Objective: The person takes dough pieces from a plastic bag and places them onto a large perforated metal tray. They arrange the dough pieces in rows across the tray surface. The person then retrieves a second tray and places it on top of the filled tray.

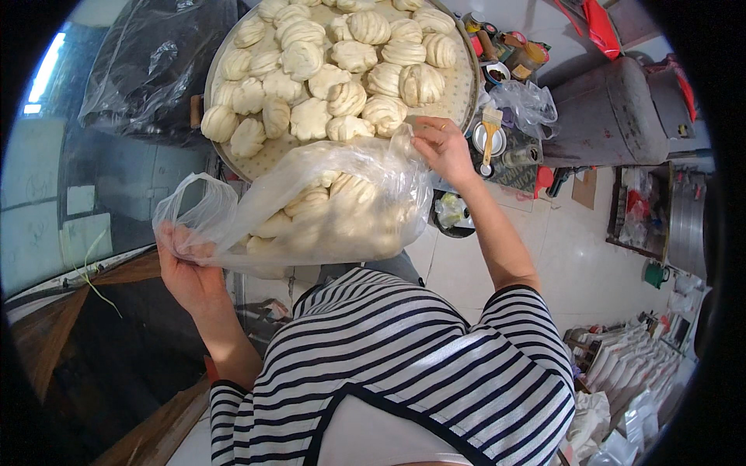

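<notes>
A clear plastic bag (373,233) with several pale twisted buns (309,201) inside hangs between my two hands, in front of my striped top. My left hand (189,265) grips the bag's handle loop at the lower left. At the upper right, my right hand (440,145) pinches the bag's other side. Beyond the bag, a round perforated steamer tray (454,108) carries many more twisted buns (355,56), some resting on others. The bag overlaps the near edge of this tray.
Right of the tray, a pastry brush (491,131) lies across a small white bowl (495,145), near jars (527,58) and a crumpled plastic bag (527,102). Dark plastic sheeting (157,70) lies at left. A bin (460,230) stands on the tiled floor (559,244).
</notes>
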{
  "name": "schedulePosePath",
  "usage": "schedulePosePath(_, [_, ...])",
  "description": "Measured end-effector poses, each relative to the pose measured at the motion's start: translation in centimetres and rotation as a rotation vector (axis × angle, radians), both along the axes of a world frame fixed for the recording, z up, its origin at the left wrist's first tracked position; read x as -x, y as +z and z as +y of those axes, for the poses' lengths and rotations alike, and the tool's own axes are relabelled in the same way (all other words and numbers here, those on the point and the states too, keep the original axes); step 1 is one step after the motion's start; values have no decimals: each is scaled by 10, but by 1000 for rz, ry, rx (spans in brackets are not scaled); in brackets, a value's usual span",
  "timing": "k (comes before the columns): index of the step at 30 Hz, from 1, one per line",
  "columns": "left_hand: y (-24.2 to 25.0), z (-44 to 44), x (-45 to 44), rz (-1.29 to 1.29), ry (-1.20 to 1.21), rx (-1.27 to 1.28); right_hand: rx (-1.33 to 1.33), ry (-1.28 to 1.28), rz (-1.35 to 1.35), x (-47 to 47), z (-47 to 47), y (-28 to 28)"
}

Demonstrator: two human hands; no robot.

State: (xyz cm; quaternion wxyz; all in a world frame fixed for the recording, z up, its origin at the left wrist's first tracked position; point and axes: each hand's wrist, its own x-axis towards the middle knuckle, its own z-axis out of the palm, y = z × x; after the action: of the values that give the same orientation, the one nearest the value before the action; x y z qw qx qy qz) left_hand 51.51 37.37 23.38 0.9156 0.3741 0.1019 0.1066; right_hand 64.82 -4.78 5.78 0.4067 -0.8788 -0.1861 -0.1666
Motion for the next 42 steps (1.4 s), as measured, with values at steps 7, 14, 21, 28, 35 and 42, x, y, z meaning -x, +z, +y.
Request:
schedulePosePath(7, [5, 6, 10, 132, 215, -1, -522, -239, 571, -23, 22, 41])
schedulePosePath(14, [32, 16, 28, 2, 294, -164, -957, 454, 468, 8, 42, 167])
schedulePosePath(21, [66, 58, 88, -231, 325, 54, -1061, 637, 275, 37, 58, 229])
schedulePosePath(28, [119, 91, 176, -387, 629, -336, -284, 530, -482, 24, 115, 261])
schedulePosePath(35, [146, 171, 335, -148, 1269, -605, -878, 1149, 396, 73, 288, 244])
schedulePosePath(42, [178, 231, 558, 161, 1941, -788, -547, 1562, 870, 225, 487, 224])
